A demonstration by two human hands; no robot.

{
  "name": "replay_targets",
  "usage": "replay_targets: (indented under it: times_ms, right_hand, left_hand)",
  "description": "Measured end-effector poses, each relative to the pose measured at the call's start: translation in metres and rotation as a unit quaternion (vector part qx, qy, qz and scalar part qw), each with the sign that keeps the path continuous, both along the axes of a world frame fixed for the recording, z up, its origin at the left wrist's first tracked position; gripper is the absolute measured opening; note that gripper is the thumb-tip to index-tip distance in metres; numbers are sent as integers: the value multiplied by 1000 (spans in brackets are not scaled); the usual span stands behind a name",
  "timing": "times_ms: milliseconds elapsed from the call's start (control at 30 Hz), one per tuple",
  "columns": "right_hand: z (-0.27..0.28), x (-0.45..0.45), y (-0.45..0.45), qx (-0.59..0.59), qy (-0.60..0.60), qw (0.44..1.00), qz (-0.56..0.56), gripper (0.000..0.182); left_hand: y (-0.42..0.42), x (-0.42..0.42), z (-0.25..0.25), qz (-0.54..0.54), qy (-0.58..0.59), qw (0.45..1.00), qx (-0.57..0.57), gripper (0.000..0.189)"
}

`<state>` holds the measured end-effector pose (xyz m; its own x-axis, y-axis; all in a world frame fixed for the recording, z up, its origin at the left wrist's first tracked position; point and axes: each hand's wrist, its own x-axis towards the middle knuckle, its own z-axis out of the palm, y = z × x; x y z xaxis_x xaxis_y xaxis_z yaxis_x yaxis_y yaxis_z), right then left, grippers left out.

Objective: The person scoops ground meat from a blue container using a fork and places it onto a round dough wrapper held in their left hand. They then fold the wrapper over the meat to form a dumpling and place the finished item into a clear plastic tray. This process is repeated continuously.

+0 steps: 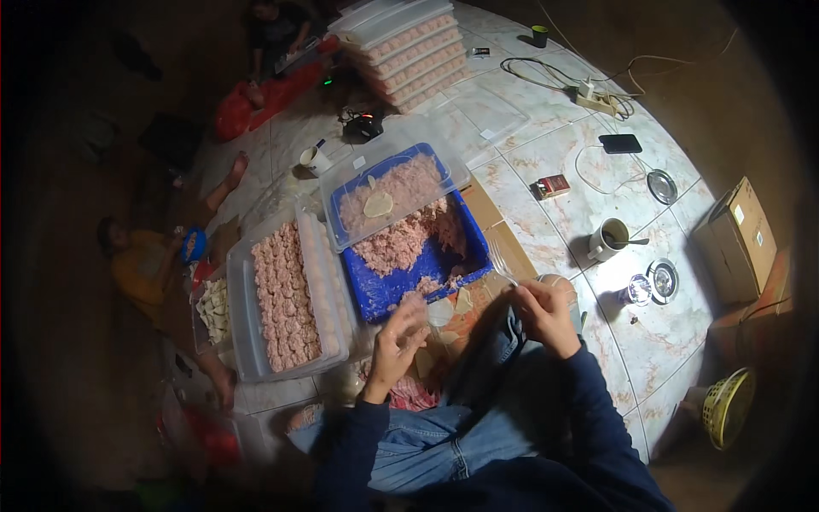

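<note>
My right hand (547, 313) grips a metal fork (503, 262), its tines pointing up and away over a cardboard sheet. My left hand (400, 345) is raised at the near corner of a blue plastic tub (390, 288); its fingers are blurred and apart, with nothing visible between them. Pink minced meat (393, 246) fills the tub's far part. A translucent lid (422, 176) lies across the tub's far end, with a pale dough round (378, 204) on it. Beside my left hand is a pale, round piece (441, 313). Left of the tub, a clear plastic container (240, 349) holds rows of pink meat portions (285, 297).
Stacked filled containers (416, 64) stand at the back. A mug with a spoon (608, 240), a cigarette pack (550, 187), a phone (620, 143) and a power strip (595, 102) lie right on the tiles. Two people (144, 275) sit left and far back.
</note>
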<state>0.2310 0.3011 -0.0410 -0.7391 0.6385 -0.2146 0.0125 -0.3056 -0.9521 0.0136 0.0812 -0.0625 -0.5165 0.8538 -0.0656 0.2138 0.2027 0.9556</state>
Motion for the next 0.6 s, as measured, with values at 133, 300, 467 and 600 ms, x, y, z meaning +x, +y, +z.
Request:
replay_targets:
  times_ms: [133, 300, 467, 600]
  right_hand:
    - [-68, 22, -10, -90, 6, 993, 73, 28]
    - [-91, 15, -31, 103, -38, 994, 22, 25]
    - [-67, 13, -31, 206, -114, 969, 74, 26]
    - [-70, 13, -33, 205, -109, 971, 51, 27]
  left_hand:
    - [-3, 1, -95, -75, 235, 962, -120, 45]
    - [27, 18, -134, 6, 413, 904, -112, 43]
    - [22, 7, -164, 36, 420, 906, -46, 24]
    - [29, 8, -154, 59, 395, 917, -18, 14]
